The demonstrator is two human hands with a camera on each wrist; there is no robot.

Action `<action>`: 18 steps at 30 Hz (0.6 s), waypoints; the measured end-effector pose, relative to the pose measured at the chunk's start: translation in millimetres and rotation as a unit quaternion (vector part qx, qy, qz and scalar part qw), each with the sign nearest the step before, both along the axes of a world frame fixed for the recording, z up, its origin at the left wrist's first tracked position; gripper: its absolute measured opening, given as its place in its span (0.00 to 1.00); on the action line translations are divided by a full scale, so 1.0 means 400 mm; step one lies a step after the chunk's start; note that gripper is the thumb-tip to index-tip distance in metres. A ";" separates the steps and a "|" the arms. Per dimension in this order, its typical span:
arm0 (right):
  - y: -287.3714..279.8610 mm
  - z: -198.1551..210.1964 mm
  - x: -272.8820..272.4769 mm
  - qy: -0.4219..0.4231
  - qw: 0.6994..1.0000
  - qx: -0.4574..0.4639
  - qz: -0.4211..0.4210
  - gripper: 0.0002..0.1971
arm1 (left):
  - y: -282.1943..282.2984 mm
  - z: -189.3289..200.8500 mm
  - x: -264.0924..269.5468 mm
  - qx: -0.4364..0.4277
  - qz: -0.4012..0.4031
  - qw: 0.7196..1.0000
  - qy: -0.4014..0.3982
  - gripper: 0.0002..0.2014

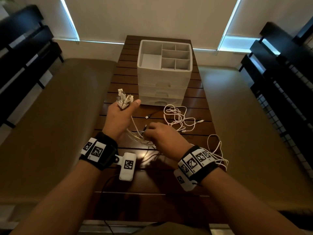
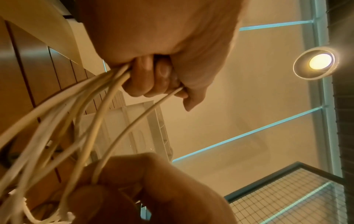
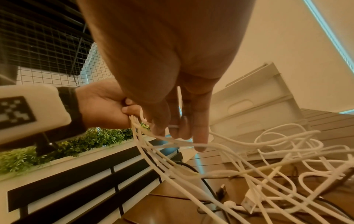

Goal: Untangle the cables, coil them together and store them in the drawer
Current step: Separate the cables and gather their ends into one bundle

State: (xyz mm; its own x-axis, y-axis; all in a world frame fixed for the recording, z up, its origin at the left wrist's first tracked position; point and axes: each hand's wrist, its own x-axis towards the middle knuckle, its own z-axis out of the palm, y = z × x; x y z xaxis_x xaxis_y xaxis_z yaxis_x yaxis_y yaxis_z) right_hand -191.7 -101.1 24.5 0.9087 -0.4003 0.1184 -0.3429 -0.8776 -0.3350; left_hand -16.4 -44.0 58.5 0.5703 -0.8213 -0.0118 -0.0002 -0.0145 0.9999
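Observation:
My left hand point(image 1: 121, 114) is raised over the wooden table point(image 1: 152, 175) and grips a bunch of white cables just below their plugs point(image 1: 123, 99), which stick up out of the fist. The strands hang down from that fist point(image 2: 151, 78) to my right hand point(image 1: 160, 134), which pinches a white cable point(image 3: 173, 126) between its fingers. A loose tangle of white cables point(image 1: 179, 118) lies on the table to the right, with a thin black cable point(image 1: 152, 114) beside it. More white cable point(image 1: 217, 150) loops near my right wrist. The white drawer unit point(image 1: 163, 89) stands behind, its drawers closed.
The unit's top is an open tray with dividers point(image 1: 169, 56). Tan cushioned benches point(image 1: 55, 119) flank the narrow table on both sides. Dark shelving point(image 1: 279, 78) stands at the right and dark slatted furniture point(image 1: 25, 48) at the left. A black wire point(image 1: 105, 189) runs from my left wrist camera.

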 end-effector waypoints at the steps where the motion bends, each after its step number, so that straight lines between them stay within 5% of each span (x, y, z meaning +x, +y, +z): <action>1: -0.003 0.002 0.002 0.000 1.000 0.000 -0.002 0.09 | -0.001 0.001 -0.003 0.004 0.003 1.000 -0.008 0.20; 10: -0.080 0.080 0.016 0.006 0.996 0.055 -0.065 0.13 | 0.007 0.041 -0.027 -0.008 -0.072 0.997 0.009 0.22; 12: -0.097 0.131 0.021 -0.102 0.981 0.103 -0.125 0.15 | 0.003 0.042 -0.029 -0.023 -0.090 0.993 0.078 0.23; 15: -0.086 0.234 0.058 -0.295 0.917 0.222 -0.149 0.15 | -0.002 0.028 -0.048 0.015 -0.095 0.993 0.062 0.22; 18: -0.053 0.288 0.128 -0.187 0.952 0.234 -0.068 0.22 | -0.013 0.056 -0.097 0.064 -0.143 0.986 0.048 0.12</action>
